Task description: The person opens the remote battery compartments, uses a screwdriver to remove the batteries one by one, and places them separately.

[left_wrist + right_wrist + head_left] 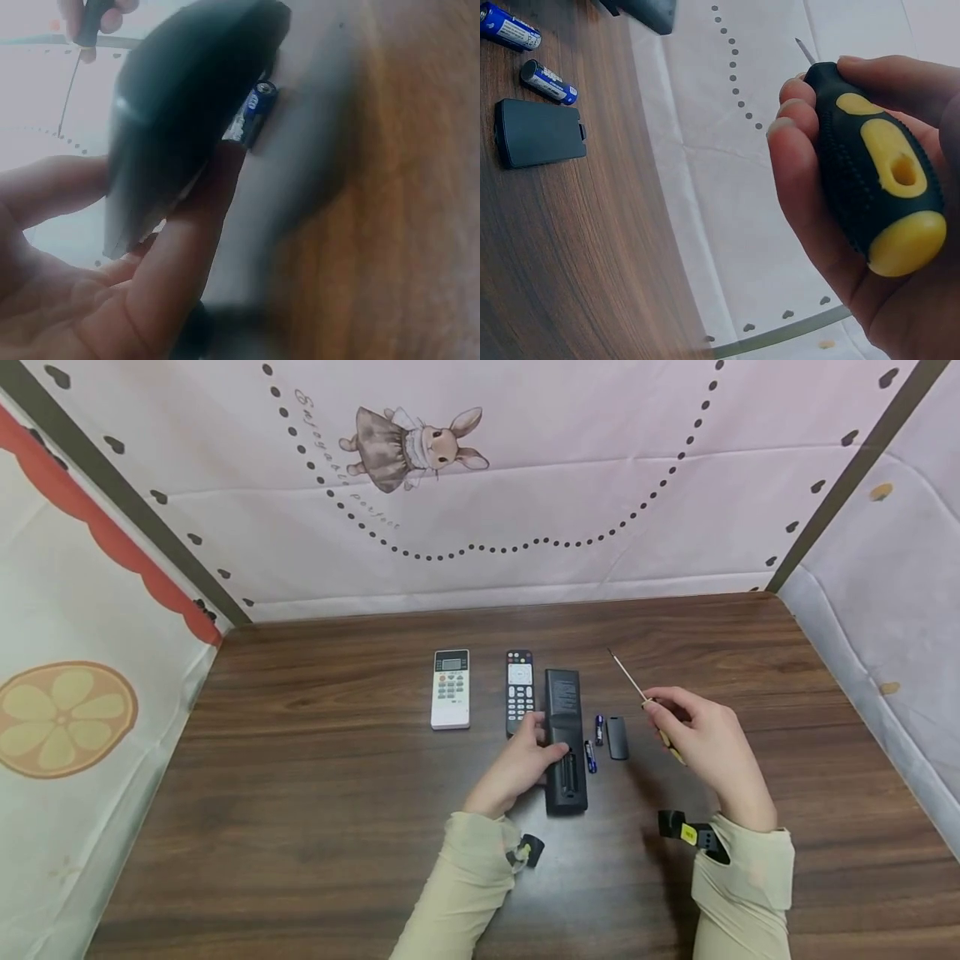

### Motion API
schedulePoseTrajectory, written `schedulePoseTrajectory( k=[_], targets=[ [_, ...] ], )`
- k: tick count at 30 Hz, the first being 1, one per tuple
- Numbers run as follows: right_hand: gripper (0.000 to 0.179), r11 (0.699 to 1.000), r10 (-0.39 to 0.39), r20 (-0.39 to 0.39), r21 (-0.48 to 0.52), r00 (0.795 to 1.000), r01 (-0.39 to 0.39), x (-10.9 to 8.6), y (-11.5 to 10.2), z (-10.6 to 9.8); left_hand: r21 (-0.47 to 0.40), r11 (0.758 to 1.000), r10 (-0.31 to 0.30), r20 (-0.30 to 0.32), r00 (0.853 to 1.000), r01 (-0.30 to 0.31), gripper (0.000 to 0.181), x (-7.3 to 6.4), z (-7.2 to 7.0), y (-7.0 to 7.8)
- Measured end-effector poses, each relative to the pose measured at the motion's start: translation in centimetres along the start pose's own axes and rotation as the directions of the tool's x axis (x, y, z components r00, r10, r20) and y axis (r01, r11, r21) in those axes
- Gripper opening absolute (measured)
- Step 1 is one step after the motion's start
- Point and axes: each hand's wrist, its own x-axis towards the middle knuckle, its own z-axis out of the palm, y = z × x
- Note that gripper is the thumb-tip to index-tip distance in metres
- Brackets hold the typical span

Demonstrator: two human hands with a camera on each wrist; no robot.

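My left hand (516,770) grips a black remote control (564,706) by its sides, thumb on one edge and fingers at the other. The remote lies back side up, its battery compartment (570,781) uncovered and without batteries. Two blue batteries (599,730) lie just right of it, beside the detached dark battery cover (541,133). Farther right, my right hand (705,743) holds a screwdriver (885,169) by its black-and-yellow handle above the table. The thin metal shaft (628,677) points forward and left, apart from the remote.
Behind my left hand lies a black remote with white buttons (520,672), close to the held one. A white remote with a small screen (451,710) lies farther left. The wooden table (315,827) ends at a printed cloth wall (525,502), with cloth at both sides.
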Motion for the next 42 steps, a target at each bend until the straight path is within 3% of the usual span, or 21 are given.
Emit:
schedulePoseTrajectory(
  k=[6, 9, 11, 15, 18, 24, 26, 31, 33, 38, 42],
  targets=[
    [0.033, 1.000, 0.009, 0.014, 0.011, 1.000, -0.009, 0.1, -0.2, 0.1, 0.067, 0.998, 0.014, 0.019, 1.000, -0.015, 0.086, 0.2, 0.2, -0.3],
    [0.031, 1.000, 0.001, 0.011, 0.008, 1.000, -0.002, 0.2, -0.3, 0.1, 0.190, 0.981, 0.033, 0.018, 0.999, -0.036, 0.088, 0.3, 0.3, -0.4],
    [0.030, 1.000, -0.004, 0.008, 0.003, 1.000, 0.004, 0.2, -0.3, 0.1, 0.326, 0.944, 0.057, 0.008, 0.998, -0.056, 0.086, 0.3, 0.4, -0.3],
    [0.031, 1.000, -0.003, 0.011, 0.002, 1.000, 0.003, 0.3, -0.4, 0.1, 0.588, 0.808, 0.073, -0.038, 0.997, -0.036, 0.083, -0.2, 0.7, 0.2],
    [0.033, 1.000, 0.004, 0.020, -0.003, 1.000, -0.003, 0.4, -0.4, 0.1, 0.673, 0.739, 0.065, -0.071, 0.995, -0.001, 0.083, -0.6, 1.0, 0.5],
    [0.034, 1.000, 0.011, 0.027, -0.008, 1.000, -0.011, 0.3, -0.5, 0.1, 0.771, 0.637, 0.079, -0.086, 0.993, 0.016, 0.079, -0.9, 1.2, 0.4],
    [0.033, 1.000, 0.013, 0.030, -0.007, 0.999, -0.013, 0.2, -0.4, 0.2, 0.784, 0.621, 0.086, -0.084, 0.993, 0.012, 0.078, -0.9, 1.2, 0.4],
    [0.031, 1.000, 0.010, 0.027, -0.012, 1.000, -0.010, 0.2, 0.0, 0.4, 0.725, 0.688, 0.061, -0.044, 0.997, -0.010, 0.079, -1.0, 1.2, 0.3],
    [0.031, 1.000, 0.007, 0.025, -0.015, 1.000, -0.007, 0.2, 0.0, 0.4, 0.731, 0.682, 0.073, -0.034, 0.997, -0.025, 0.080, -1.0, 1.3, 0.3],
    [0.031, 1.000, 0.008, 0.023, -0.016, 1.000, -0.008, 0.2, 0.2, 0.4, 0.788, 0.614, 0.137, -0.053, 0.989, -0.043, 0.080, -0.9, 1.4, 0.4],
    [0.033, 0.999, 0.023, 0.014, -0.028, 1.000, -0.023, 0.2, 0.1, 0.4, 0.785, 0.617, 0.154, -0.046, 0.987, -0.059, 0.078, -0.8, 1.4, 0.3]
  ],
)
